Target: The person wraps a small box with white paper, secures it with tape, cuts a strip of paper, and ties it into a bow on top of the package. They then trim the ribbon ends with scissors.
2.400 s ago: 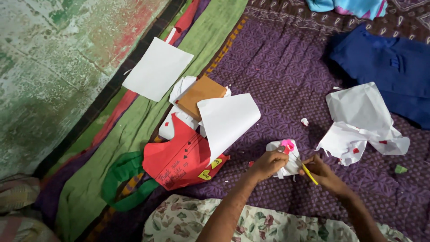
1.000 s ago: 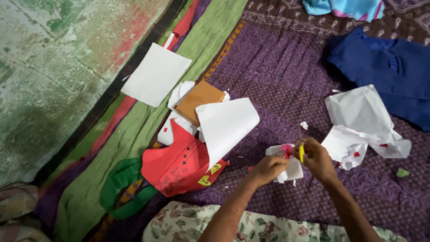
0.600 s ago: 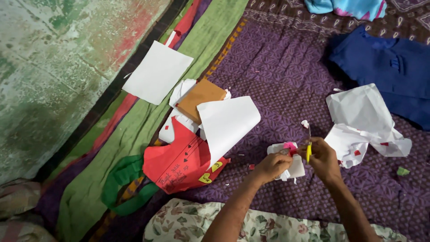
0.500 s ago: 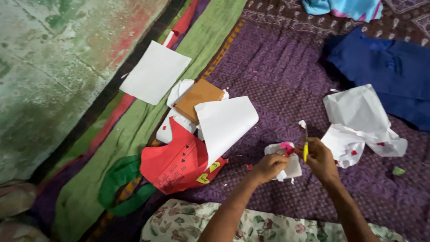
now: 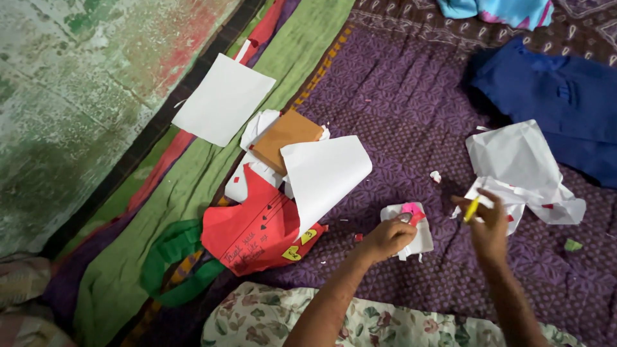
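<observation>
Two hands apart now, right hand point(image 5: 490, 222) (fingers gripping yellow tool point(image 5: 471, 209)) moved off pink-and-white paper piece point(image 5: 409, 222), left hand point(image 5: 385, 238) still pinching it

Dim, soft indoor light, faint shadows, slight blur, edges mildly stretched

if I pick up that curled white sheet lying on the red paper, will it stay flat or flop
The curled white sheet probably flops: it looks thin and one edge already curls over. It is likely very light, so a push might slide it off the red paper.
</observation>
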